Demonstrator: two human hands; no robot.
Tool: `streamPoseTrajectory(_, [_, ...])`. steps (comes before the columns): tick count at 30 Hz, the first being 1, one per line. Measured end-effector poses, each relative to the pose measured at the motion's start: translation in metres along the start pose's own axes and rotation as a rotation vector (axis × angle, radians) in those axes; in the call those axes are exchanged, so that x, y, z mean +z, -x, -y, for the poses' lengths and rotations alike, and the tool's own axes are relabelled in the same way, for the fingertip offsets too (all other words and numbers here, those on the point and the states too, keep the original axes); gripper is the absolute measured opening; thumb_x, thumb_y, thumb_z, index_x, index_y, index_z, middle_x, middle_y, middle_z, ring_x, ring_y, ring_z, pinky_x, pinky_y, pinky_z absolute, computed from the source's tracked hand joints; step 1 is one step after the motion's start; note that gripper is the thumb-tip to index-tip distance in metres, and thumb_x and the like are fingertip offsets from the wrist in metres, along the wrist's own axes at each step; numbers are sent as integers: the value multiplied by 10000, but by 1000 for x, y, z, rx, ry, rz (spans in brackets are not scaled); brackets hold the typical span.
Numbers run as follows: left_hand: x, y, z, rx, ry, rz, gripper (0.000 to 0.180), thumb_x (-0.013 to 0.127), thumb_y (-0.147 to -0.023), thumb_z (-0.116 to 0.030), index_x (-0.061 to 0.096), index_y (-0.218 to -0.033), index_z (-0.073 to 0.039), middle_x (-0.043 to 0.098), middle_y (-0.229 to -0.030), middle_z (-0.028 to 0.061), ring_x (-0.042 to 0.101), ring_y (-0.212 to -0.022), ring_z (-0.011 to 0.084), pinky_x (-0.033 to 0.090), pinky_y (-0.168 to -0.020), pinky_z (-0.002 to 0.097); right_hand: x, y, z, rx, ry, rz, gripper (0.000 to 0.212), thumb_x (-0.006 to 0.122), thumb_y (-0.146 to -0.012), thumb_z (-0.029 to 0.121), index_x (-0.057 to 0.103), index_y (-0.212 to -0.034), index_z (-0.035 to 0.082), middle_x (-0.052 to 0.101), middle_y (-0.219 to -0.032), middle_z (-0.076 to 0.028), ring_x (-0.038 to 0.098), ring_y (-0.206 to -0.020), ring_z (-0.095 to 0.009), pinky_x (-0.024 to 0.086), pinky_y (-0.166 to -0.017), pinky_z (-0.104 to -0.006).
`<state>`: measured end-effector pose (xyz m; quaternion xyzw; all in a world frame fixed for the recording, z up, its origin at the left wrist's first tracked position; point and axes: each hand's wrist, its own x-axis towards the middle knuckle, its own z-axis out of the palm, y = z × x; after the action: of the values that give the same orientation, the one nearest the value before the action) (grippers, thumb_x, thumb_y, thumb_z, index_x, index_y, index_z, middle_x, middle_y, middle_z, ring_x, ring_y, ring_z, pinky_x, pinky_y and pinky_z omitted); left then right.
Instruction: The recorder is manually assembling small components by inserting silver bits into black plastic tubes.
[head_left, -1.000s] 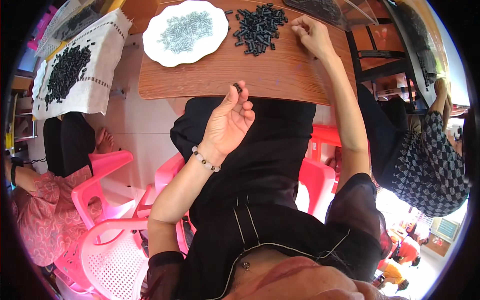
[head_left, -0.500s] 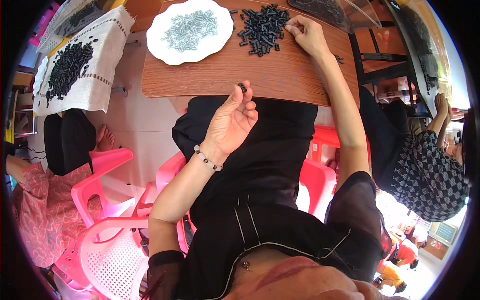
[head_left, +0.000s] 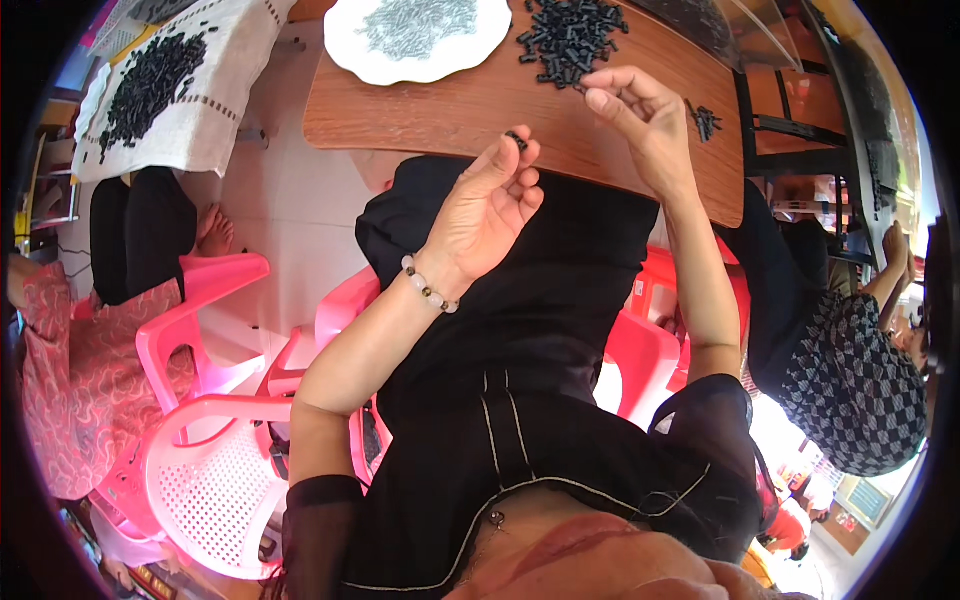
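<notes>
My left hand (head_left: 490, 205), palm up above my lap at the table's front edge, pinches a small black tube-shaped piece (head_left: 516, 141) between thumb and forefinger; its other fingers curl in. My right hand (head_left: 648, 130) is over the table, thumb and forefinger brought together at the near edge of a heap of small black plastic pieces (head_left: 570, 38). What its fingertips hold, if anything, is too small to make out. Left of the heap, a white scalloped plate (head_left: 345, 50) bears many small clear tubular pieces (head_left: 418, 25).
A few black pieces (head_left: 706, 123) lie apart on the right of the brown wooden table (head_left: 450, 115). At left, a cloth-covered table (head_left: 215, 100) carries another black heap (head_left: 150, 90), with a seated person beside it. Pink plastic chairs (head_left: 215, 485) stand around. Another person (head_left: 850, 375) sits at right.
My right hand has drawn back toward me from the heap's right side to its near edge, fingers pinched. The left keeps its black piece. The whole view has shifted slightly.
</notes>
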<state>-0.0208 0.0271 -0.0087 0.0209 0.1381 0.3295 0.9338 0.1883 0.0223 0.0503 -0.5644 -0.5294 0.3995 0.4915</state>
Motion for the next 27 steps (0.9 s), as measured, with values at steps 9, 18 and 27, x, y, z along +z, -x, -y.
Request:
streamPoseTrajectory(9, [4, 2, 2, 102, -91, -18, 312, 713, -848, -307, 628, -1111, -163, 639, -951, -46, 548, -824, 74, 446, -775, 249, 48, 39, 8, 20, -272, 28, 185, 660, -894, 77, 641, -1048, -25, 677, -890, -52, 608, -767, -87, 491, -716, -220])
streamPoseTrajectory(18, [-3, 4, 3, 68, -49, 52, 243, 678, -876, -302, 638, -1081, -177, 617, -916, -54, 561, -896, 79, 441, -822, 260, 57, 49, 6, -28, -292, 36, 117, 668, -866, -2, 645, -976, -37, 689, -892, -85, 651, -826, -120, 526, -747, -242])
streamPoseTrajectory(27, [-7, 3, 5, 57, -66, 93, 214, 643, -908, -277, 640, -1093, -169, 613, -1004, -45, 551, -985, 103, 432, -899, 283, 61, 50, 1, -99, -291, 24, 101, 677, -839, -51, 641, -933, -38, 670, -898, -82, 637, -799, -110, 526, -708, -231])
